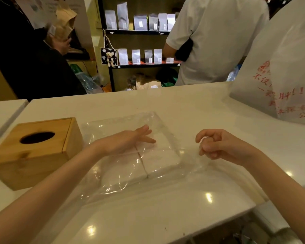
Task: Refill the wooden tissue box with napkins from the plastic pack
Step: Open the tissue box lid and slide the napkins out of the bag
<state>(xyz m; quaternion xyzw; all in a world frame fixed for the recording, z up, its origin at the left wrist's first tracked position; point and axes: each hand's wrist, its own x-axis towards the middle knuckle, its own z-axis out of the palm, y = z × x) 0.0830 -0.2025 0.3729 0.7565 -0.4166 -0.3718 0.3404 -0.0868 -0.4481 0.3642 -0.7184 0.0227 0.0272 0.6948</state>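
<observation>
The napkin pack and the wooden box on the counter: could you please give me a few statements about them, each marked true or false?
1. The wooden tissue box stands left of the plastic pack. True.
2. The napkins are already out of the plastic. False: they still lie inside the clear pack.
3. The left hand lies flat on top of the pack. True.
4. The right hand rests inside the box's oval opening. False: it pinches the clear plastic at the pack's right side.
5. A napkin sticks out of the box's opening. False: the opening looks dark, with nothing showing.
</observation>
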